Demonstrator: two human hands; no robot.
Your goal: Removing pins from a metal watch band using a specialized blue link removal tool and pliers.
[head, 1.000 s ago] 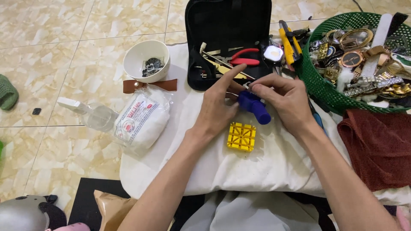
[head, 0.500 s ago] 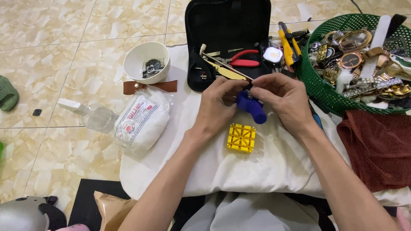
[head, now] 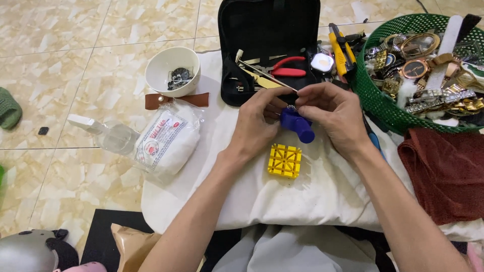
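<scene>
Pinching a blue tool [head: 297, 126], both hands [head: 257, 126] [head: 335, 118] work over white cloth [head: 322, 191] on tiled floor [head: 75, 60].

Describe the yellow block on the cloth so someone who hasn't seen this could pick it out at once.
Start at the white cloth spread over the tiled floor, below the open black tool case. Just beneath the left hand and the blue tool lies the yellow block. It is the only square, grid-patterned yellow piece lying flat on the cloth.

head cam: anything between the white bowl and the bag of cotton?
Yes: a brown leather strap lies on the cloth between the white bowl and the bag of cotton, seen in the head view.
</scene>
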